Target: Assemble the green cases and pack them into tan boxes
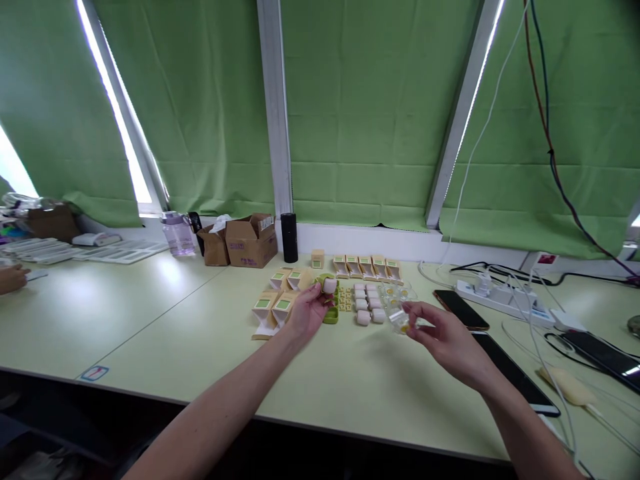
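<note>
My left hand [310, 311] is closed around a small pale pink rounded block [329, 286], with green pieces [331, 316] beside and under the fingers. My right hand [440, 337] pinches a clear plastic piece [399, 319] with a bit of yellow in it, just above the table. Between the hands stand several pink blocks [363, 318] in two columns. Several tiny yellowish squares [345, 299] lie left of them. More clear plastic pieces [406, 291] sit behind my right hand. Folded cream cartons with green labels [283, 305] lie beside my left hand.
Cream cartons [367, 268] line the back, near a black cylinder [289, 238] and a cardboard box [251, 241]. At right are a phone [460, 309], a dark tablet [515, 373], a power strip [505, 303] and loose cables. Another person's hand [13, 278] shows at far left.
</note>
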### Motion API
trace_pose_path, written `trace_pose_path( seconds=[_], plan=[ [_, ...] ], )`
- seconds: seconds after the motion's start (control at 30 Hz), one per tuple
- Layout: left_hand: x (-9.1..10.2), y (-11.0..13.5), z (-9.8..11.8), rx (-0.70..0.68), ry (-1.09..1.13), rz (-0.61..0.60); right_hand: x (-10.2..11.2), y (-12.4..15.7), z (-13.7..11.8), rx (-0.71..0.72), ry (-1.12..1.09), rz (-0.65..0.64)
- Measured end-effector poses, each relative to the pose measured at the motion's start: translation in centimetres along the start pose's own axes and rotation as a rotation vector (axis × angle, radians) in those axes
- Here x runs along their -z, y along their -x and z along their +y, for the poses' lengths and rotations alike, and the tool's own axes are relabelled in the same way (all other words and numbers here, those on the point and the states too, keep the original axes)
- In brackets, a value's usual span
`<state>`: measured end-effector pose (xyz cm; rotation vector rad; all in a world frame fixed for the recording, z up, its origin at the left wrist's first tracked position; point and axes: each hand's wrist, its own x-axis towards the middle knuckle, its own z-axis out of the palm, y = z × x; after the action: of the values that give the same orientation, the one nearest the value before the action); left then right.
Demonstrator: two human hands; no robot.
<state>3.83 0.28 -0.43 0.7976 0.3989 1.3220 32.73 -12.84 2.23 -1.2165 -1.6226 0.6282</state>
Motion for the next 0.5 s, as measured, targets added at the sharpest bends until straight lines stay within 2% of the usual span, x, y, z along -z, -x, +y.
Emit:
trace_pose_path(
  seconds=[0.13,0.23,0.37,0.5],
  plan=[
    [-0.1,-0.1,0.1,-0.018,0.008,0.022,-3.2,-3.6,-2.0,-0.015,-0.553,-0.086],
    [-0.1,-0.2,0.1,-0.027,0.028,0.033,-5.4,-5.8,-1.4,-0.084,-0.865,-0.106],
    [-0.1,-0.2,0.2,-0.031,0.055,0.032,-7.7,-7.5,0.6,-0.150,-1.112,-0.155],
    [0.0,-0.2,0.1,-0.032,0.044,0.035,-9.2,-7.4,1.4,-0.198,-1.204,-0.195]
  ],
)
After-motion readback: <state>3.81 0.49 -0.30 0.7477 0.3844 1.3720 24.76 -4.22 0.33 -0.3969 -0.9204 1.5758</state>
